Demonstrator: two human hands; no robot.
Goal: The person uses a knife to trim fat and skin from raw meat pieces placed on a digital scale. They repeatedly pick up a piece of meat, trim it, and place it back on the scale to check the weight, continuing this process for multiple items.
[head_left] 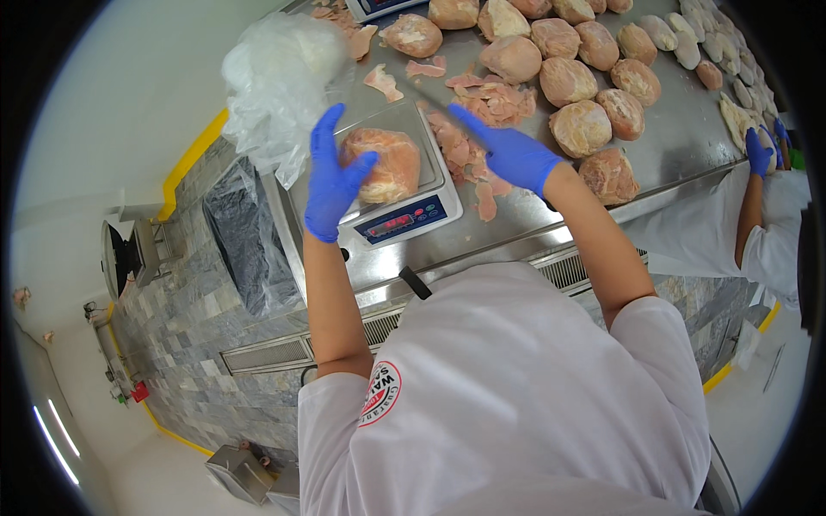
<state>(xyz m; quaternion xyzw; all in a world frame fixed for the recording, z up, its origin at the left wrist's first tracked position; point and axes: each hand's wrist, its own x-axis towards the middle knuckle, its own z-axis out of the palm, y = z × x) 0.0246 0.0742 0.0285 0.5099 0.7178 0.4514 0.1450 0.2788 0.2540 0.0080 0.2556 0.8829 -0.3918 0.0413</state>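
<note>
Our left hand [331, 176] is cupped around the near-left side of a raw chicken piece [389, 163], thumb and fingers spread and touching the meat, not fully closed on it. The piece lies on the steel pan of a digital scale [404, 219], directly ahead of our left arm, its long axis running roughly left to right across the pan. Our right hand [508, 150] is to the right of the scale, fingers extended and laid along the handle of a knife [430, 95] whose blade points away to the upper left; we cannot tell how firmly it grips. The left hand is plainly the nearer to the chicken. Just beyond lie thin meat trimmings [469, 146], then rows of whole chicken pieces [585, 77] on the steel table [680, 146], and a crumpled clear plastic bag [280, 77] to the left. A co-worker's gloved hand [757, 153] works at the far right.
</note>
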